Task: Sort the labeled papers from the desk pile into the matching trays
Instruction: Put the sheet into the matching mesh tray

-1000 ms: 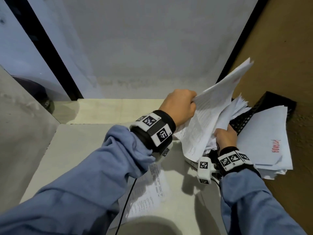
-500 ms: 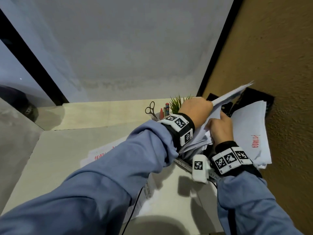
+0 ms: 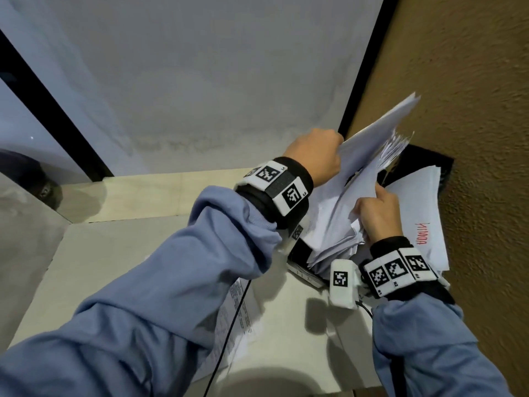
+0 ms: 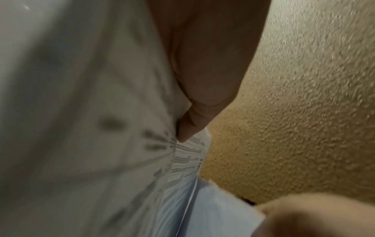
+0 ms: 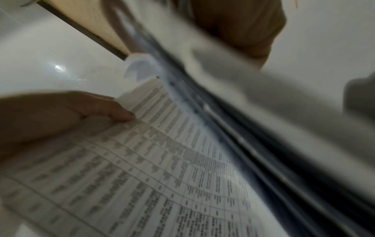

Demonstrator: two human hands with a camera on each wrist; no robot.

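My left hand (image 3: 315, 159) grips the left edge of a thick stack of white papers (image 3: 357, 173) and holds it tilted up above the desk's right side. My right hand (image 3: 378, 213) reaches into the stack from below, its thumb (image 5: 113, 112) pressed on a printed table sheet (image 5: 162, 176) and its fingers round the sheets above. In the left wrist view my left hand (image 4: 192, 125) pinches printed paper (image 4: 182, 160). A sheet with a red handwritten label (image 3: 420, 213) lies on the pile in a black tray (image 3: 429, 161) by the wall.
The pale desk (image 3: 114, 253) stretches to the left. A printed sheet (image 3: 237, 308) lies on it under my left forearm, crossed by a black cable (image 3: 229, 325). A rough brown wall (image 3: 472, 110) closes the right side, a grey wall the back.
Over the last half second my left hand has lifted the stack's edge higher again after lowering it toward the tray. My right hand stays among the sheets.
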